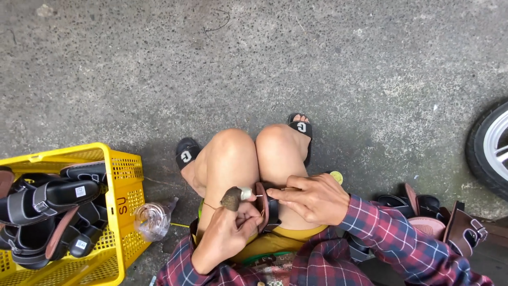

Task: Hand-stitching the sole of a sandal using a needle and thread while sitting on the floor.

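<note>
Our left hand (225,233) is closed around a wooden-handled awl (236,196), its thin metal point aimed toward 3 o'clock at the strap of a dark sandal (266,207) held in our lap against the knees. Our right hand (312,198) pinches the sandal strap from the 3 o'clock side, fingers curled tight on it, thumb on top. To stitch well here, we judge the point should enter square to the strap, with the right fingers kept clear of its exit line and the sandal braced firm on the thigh. At 9 o'clock stands a yellow plastic crate (119,206) piled with black sandals (50,204), straps and soles jumbled. Beside it, a clear spool of thread (152,221) lies on the concrete floor (317,58). At 4 o'clock, loose brown and black sandals (447,222) are heaped. A wheel (492,148) shows at 3 o'clock.
</note>
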